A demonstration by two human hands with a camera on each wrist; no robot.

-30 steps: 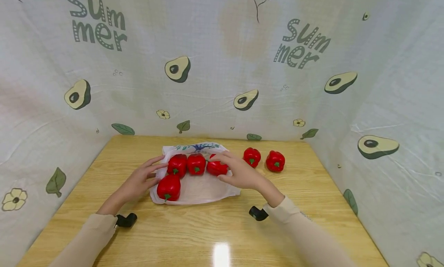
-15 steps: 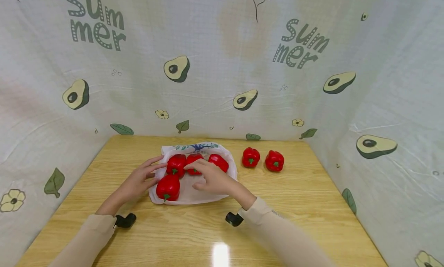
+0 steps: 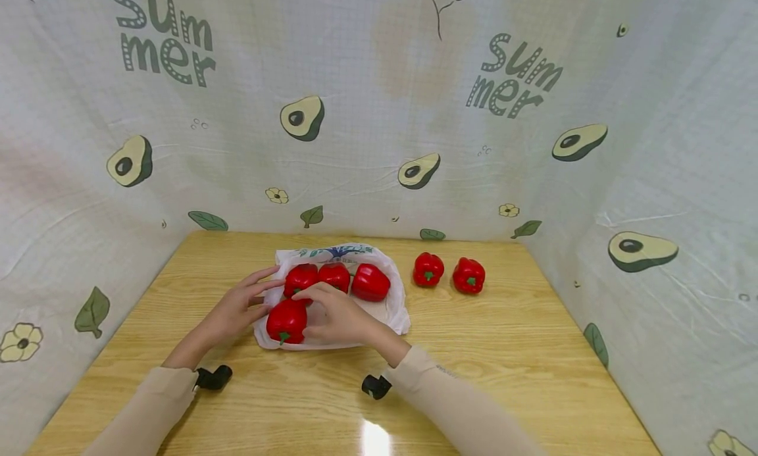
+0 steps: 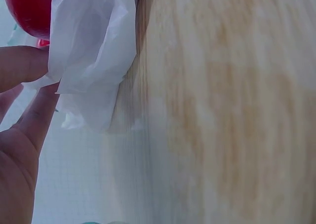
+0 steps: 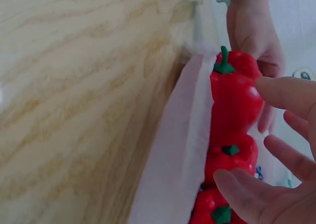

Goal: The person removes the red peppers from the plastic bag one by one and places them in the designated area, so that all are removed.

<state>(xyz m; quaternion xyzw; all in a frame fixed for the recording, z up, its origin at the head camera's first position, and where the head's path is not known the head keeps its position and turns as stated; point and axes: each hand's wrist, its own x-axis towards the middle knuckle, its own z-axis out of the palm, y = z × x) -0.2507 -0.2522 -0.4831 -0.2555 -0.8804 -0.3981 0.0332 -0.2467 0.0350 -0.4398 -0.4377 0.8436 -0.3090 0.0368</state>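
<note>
A white bag [image 3: 349, 321] with a printed tree lies on the table, its mouth spread wide and several red bell peppers inside. At its left edge my left hand [image 3: 239, 308] pinches the rim; in the left wrist view the white material [image 4: 91, 51] passes between thumb and finger. My right hand [image 3: 337, 314] reaches over the bag, fingers spread beside the front-left bell pepper [image 3: 287, 321]. In the right wrist view an index fingertip overlaps that pepper [image 5: 234, 103], while the thumb stands apart from it. Behind lie three more peppers, one of them a bell pepper [image 3: 370, 283] on its side.
Two bell peppers stand on the table right of the bag, a nearer-in pepper [image 3: 428, 270] and an outer pepper [image 3: 469, 276]. A printed curtain [image 3: 367, 147] encloses the wooden table [image 3: 503, 377] at the back and sides.
My right hand has moved left and toward the front, from the bag's right-hand pepper across to the front-left one. The bag's right side has spread outward. My left hand stays at the rim.
</note>
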